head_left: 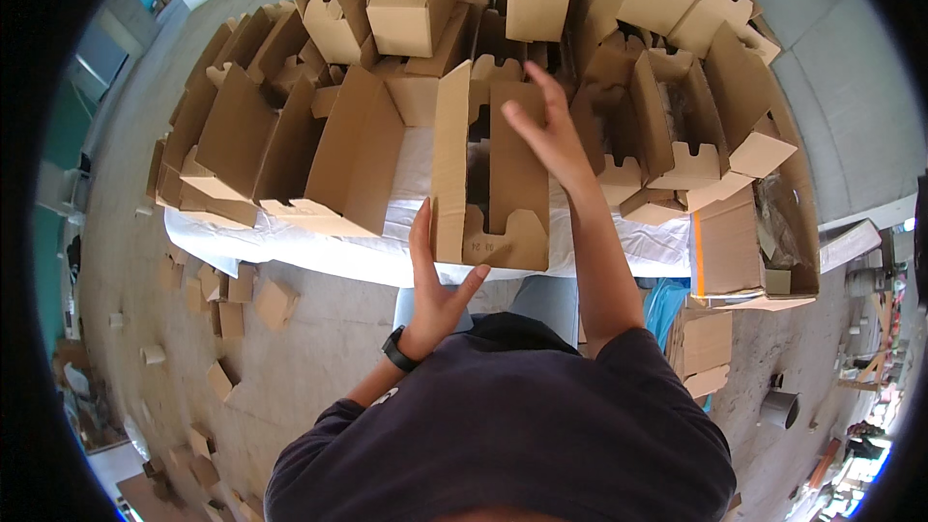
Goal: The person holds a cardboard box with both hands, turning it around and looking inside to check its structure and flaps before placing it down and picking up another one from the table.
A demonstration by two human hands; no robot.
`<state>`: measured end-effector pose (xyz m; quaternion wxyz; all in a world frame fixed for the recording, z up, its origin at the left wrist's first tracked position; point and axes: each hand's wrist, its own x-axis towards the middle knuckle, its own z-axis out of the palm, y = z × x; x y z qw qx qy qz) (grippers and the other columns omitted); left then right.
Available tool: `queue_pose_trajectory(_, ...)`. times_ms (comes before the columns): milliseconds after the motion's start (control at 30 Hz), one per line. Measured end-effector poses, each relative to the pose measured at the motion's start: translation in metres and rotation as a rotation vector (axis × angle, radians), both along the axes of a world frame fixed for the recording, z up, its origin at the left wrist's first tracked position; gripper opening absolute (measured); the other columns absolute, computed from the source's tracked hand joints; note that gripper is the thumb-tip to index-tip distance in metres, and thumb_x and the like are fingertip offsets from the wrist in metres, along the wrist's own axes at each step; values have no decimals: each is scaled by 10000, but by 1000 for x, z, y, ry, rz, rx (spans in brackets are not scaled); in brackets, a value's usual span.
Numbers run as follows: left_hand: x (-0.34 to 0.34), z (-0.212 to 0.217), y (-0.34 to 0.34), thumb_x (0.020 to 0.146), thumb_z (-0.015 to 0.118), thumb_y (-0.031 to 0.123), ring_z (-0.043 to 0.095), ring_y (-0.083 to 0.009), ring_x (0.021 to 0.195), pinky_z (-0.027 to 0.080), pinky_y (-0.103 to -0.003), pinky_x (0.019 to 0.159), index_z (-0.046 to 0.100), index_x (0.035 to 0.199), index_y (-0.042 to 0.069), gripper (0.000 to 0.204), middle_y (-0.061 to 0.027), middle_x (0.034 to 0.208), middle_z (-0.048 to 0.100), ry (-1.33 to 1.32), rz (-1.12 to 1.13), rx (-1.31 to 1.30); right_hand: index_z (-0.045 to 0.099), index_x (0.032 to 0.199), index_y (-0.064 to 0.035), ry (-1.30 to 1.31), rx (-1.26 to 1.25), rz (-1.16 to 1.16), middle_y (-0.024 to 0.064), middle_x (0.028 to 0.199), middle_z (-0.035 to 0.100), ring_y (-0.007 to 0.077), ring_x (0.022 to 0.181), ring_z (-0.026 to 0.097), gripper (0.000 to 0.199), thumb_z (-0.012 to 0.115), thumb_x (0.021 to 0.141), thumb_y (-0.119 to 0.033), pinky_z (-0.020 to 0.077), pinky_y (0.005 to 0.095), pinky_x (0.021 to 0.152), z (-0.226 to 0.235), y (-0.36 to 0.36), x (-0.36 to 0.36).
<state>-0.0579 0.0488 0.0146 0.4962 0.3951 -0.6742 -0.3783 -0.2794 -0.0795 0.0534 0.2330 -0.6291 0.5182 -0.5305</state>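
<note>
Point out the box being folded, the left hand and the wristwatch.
Cardboard box (pixel 447 164), head view, left side panel.
Left hand (pixel 435 295), head view, palm.
Wristwatch (pixel 399 350), head view, black strap at wrist.

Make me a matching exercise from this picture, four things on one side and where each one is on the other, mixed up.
1. left hand
2. right hand
3. white table cover
4. small cardboard scraps

a. scattered on the floor, left of the table
b. raised over the far end of the open box
c. under the piled boxes
d. against the open box's near end

Pairs: 1-d, 2-b, 3-c, 4-a
</note>
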Motion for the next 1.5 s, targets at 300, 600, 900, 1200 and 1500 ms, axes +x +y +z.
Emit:
queue_pose_trajectory(300,26,16,-10,835,691,238,238,-380,1434,229,-470,1145,314,1486,37,778,-221,1557,207,-127,-89,-192,448,1409,-131,-383,47,40,127,1510,344,263,1393,342,557,656,911,-273,291,430,1111,-4,66,-3)
queue_pose_trajectory(600,16,28,-23,842,664,159,245,-418,1431,267,-477,1129,603,1206,28,392,-246,1533,249,-176,-140,-217,635,933,-69,65,42,74,174,1467,413,382,1446,249,246,789,742,-94,284,469,1125,6,126,19)
queue_pose_trajectory(900,-8,40,-26,754,706,10,322,-397,1385,381,-448,1064,562,1075,66,355,-212,1519,261,-195,10,-91,629,916,-44,21,28,82,174,1495,380,378,1450,240,239,776,729,-34,284,448,1132,-1,126,23)
queue_pose_trajectory(1200,-8,36,-26,713,695,-27,262,-377,1434,312,-436,1108,555,1134,65,453,-182,1542,260,-106,27,8,625,916,-42,43,41,64,162,1501,377,379,1448,244,239,771,728,-22,294,451,1130,-4,127,26)
queue_pose_trajectory(1500,-8,33,-26,707,690,-41,266,-376,1430,315,-436,1108,562,1124,62,448,-176,1532,265,-104,43,-9,626,960,-46,4,32,61,156,1496,387,376,1451,238,258,750,736,-10,281,462,1135,-6,130,29)
